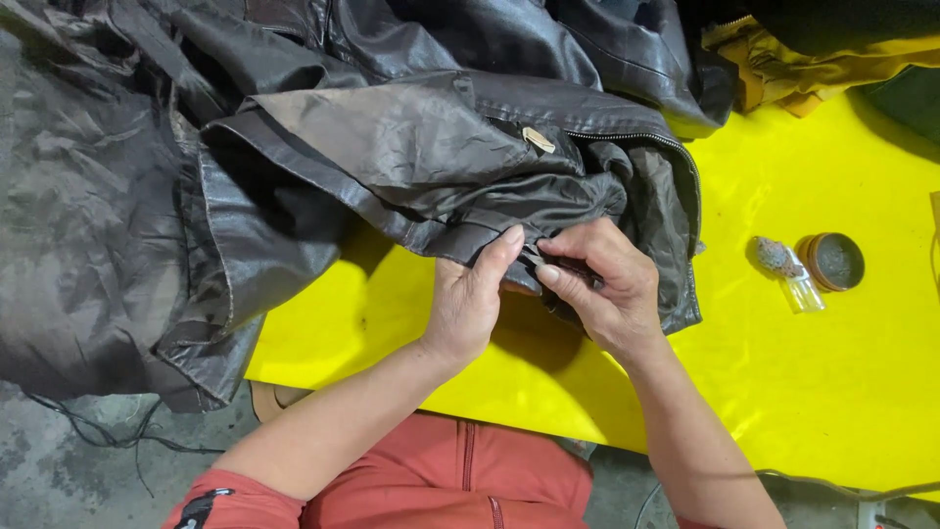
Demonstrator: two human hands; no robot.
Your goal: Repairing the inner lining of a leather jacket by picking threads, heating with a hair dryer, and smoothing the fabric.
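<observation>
Counter (783, 392): bright yellow top, glossy. Lying on it: dark leather jacket (392, 147), spilling over the left edge; yellow-brown garment (783, 69) at the far right; small round tin (832, 262) with a clear vial (798, 284) just beside it.

Small beige label (538, 140) on the dark leather jacket (392, 147).
</observation>
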